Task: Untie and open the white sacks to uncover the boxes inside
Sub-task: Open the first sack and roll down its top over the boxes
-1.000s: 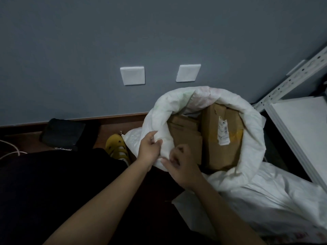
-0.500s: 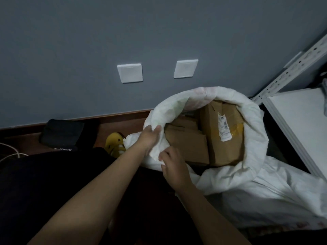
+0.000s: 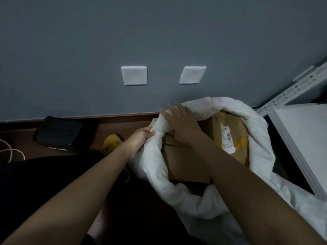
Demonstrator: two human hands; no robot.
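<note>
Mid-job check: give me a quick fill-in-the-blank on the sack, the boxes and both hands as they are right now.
1. The left hand grips the rolled rim of the white ____.
2. The right hand lies with ____ fingers across the sack rim.
3. The box with the white label is made of ____.
4. On the wall above the sack are ____ white plates.

Missing words: sack; straight; cardboard; two

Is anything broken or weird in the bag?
Slightly: the taller cardboard box has a ragged, torn-looking top edge, and its white label sits crooked. The white sack itself looks intact.
</note>
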